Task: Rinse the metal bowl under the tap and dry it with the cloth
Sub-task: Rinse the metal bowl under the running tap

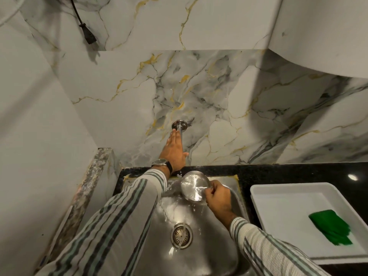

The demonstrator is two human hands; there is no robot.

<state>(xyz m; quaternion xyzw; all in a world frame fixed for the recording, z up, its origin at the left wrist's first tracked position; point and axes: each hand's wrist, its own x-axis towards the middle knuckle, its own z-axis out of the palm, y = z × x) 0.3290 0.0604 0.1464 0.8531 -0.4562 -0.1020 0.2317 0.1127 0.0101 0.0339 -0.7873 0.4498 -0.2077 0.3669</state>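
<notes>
At sink's back edge, L side: left hand [172, 151] reaches up along the tap [179, 127] pipe on the marble wall [219, 108]. Fingers straight & together, flat, laid against the pipe w/ tips near the wall flange; thumb sticks out to the right. Not curled round anything visible; palm faces away so what's under it can't be told. Wrist wears a watch [161, 163], striped sleeve [123, 212] runs down to the lower-left corner, crossing over sink's left rim.

Just right of that, over the sink's [211, 246] back half: metal bowl [194, 185], tilted on its side, wet, water running off & dripping below it. Drops also fall just below the left palm. Right hand [218, 196] holds bowl at its right rim, fingers curled shut on the edge, back of hand to camera. Forearm comes up from lower-right, striped cuff over sink's right rim.

Below bowl: water splashed across basin, thin stream hitting the drain strainer [181, 235] near sink centre.

Right of sink, on black counter [298, 172]: white tray [278, 196], close beside the sink rim. Green cloth [331, 227] lies in tray's right half, near its right edge, well apart from both hands.

Top-left on wall: black cable w/ plug [88, 34] hanging.
</notes>
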